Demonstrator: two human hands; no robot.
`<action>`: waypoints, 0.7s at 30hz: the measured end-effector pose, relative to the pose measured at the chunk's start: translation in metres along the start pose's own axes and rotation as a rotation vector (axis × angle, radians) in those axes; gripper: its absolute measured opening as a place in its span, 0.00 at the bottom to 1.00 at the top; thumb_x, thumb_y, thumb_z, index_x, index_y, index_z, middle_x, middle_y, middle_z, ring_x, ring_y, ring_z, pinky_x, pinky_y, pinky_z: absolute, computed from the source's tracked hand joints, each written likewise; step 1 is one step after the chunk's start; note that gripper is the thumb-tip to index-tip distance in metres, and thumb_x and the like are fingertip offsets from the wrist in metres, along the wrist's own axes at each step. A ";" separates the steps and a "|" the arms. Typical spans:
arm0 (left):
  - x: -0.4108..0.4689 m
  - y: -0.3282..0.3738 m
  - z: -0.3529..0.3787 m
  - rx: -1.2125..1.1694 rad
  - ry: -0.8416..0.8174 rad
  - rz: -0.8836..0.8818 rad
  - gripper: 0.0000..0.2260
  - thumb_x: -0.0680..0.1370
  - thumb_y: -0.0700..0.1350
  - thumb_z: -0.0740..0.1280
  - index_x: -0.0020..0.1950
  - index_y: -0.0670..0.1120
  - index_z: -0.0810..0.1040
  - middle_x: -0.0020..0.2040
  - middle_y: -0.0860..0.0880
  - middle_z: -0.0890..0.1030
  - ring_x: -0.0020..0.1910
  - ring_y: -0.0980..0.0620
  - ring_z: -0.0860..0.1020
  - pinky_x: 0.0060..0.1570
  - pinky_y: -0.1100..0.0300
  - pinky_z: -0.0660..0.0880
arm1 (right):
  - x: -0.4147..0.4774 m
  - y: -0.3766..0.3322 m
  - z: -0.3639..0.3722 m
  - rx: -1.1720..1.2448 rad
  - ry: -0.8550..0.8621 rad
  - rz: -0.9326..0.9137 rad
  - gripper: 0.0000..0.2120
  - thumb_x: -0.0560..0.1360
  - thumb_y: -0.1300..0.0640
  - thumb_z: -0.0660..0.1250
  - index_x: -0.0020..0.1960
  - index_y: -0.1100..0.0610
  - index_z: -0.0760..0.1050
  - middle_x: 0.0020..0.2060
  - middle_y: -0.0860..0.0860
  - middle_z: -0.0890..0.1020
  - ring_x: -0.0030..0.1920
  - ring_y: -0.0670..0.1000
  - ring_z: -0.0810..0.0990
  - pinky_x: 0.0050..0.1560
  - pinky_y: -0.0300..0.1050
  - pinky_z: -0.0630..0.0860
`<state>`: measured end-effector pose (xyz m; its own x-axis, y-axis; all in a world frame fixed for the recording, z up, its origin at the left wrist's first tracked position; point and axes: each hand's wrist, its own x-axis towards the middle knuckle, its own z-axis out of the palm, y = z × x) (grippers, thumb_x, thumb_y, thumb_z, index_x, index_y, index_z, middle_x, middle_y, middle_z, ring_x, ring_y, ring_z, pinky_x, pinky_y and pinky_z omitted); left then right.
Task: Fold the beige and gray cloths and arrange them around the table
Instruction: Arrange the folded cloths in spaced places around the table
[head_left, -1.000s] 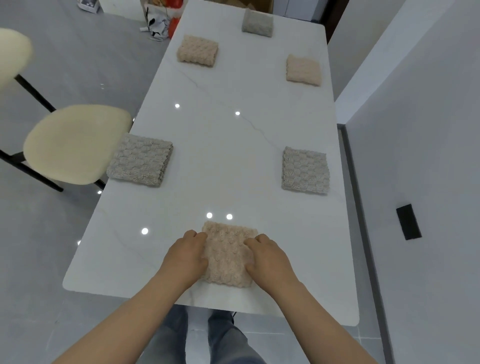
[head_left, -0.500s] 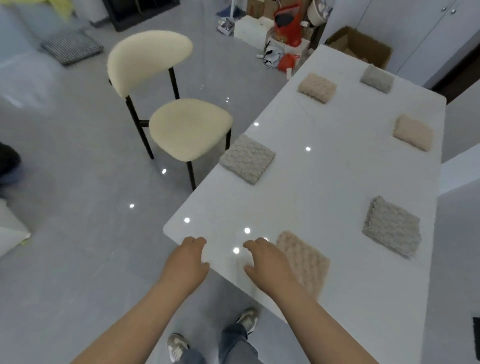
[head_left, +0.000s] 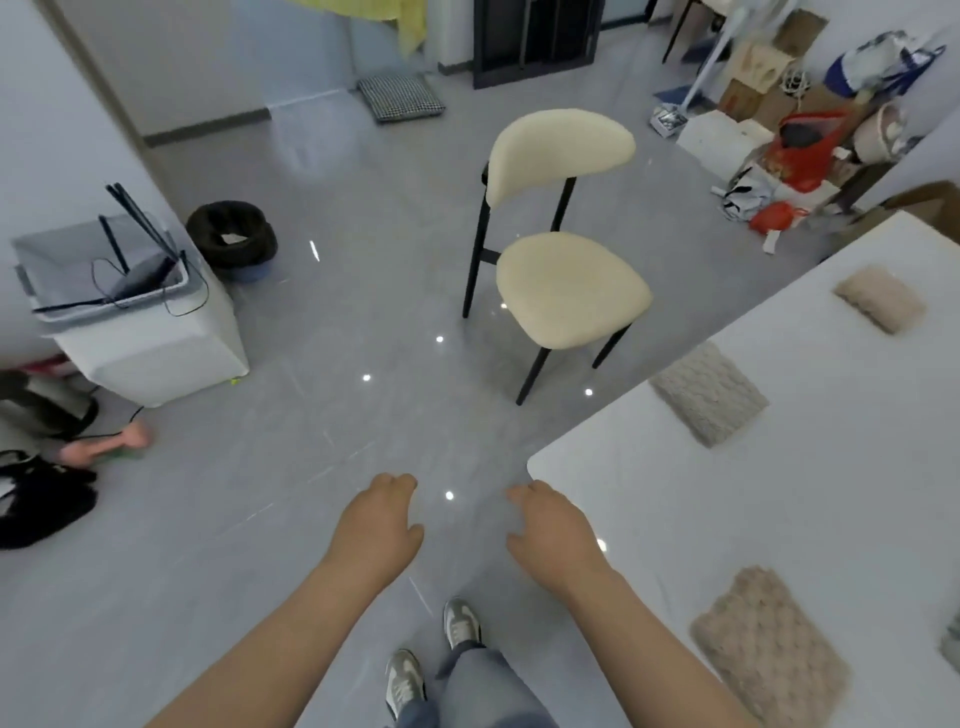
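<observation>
The white table (head_left: 810, 499) fills the right side of the view. A folded beige cloth (head_left: 769, 647) lies near its front edge. A folded gray cloth (head_left: 709, 392) sits at the table's left edge, and another beige cloth (head_left: 880, 296) lies farther back. A sliver of a gray cloth (head_left: 953, 644) shows at the right border. My left hand (head_left: 376, 525) hovers over the floor, fingers loosely curled and holding nothing. My right hand (head_left: 553, 530) hangs beside the table's corner, also loosely curled and holding nothing.
A cream chair (head_left: 563, 270) with black legs stands left of the table. A white bin (head_left: 135, 317) and a black basket (head_left: 231, 234) stand at the left wall. Boxes and bags (head_left: 779, 135) pile up at the back right. My shoes (head_left: 431, 654) are on the gray floor.
My hands let go of the beige cloth and left the table. The view has swung left, away from the table and toward the floor and chair.
</observation>
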<state>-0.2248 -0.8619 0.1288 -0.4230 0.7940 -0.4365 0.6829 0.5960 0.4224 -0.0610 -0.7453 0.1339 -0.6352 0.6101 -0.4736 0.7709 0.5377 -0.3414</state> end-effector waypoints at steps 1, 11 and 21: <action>0.002 -0.005 -0.003 -0.011 0.009 -0.010 0.22 0.78 0.47 0.63 0.71 0.46 0.64 0.65 0.47 0.70 0.60 0.50 0.73 0.58 0.62 0.69 | 0.007 -0.005 -0.001 -0.014 -0.007 -0.014 0.23 0.75 0.59 0.61 0.70 0.55 0.67 0.61 0.53 0.73 0.59 0.54 0.74 0.58 0.45 0.73; 0.066 -0.017 -0.048 -0.065 0.101 -0.128 0.22 0.78 0.47 0.63 0.71 0.46 0.64 0.65 0.46 0.70 0.61 0.49 0.73 0.59 0.60 0.69 | 0.099 -0.021 -0.034 -0.076 -0.060 -0.119 0.21 0.75 0.57 0.62 0.68 0.56 0.68 0.60 0.54 0.74 0.57 0.54 0.76 0.57 0.47 0.74; 0.148 -0.014 -0.091 -0.113 0.133 -0.210 0.21 0.78 0.47 0.63 0.70 0.46 0.66 0.64 0.46 0.71 0.60 0.50 0.74 0.59 0.60 0.70 | 0.196 -0.030 -0.081 -0.146 -0.093 -0.165 0.23 0.76 0.55 0.63 0.70 0.53 0.66 0.61 0.52 0.73 0.59 0.54 0.75 0.56 0.46 0.74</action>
<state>-0.3509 -0.7420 0.1305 -0.6276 0.6562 -0.4190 0.5048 0.7527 0.4227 -0.2119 -0.5949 0.1172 -0.7399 0.4546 -0.4959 0.6380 0.7081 -0.3027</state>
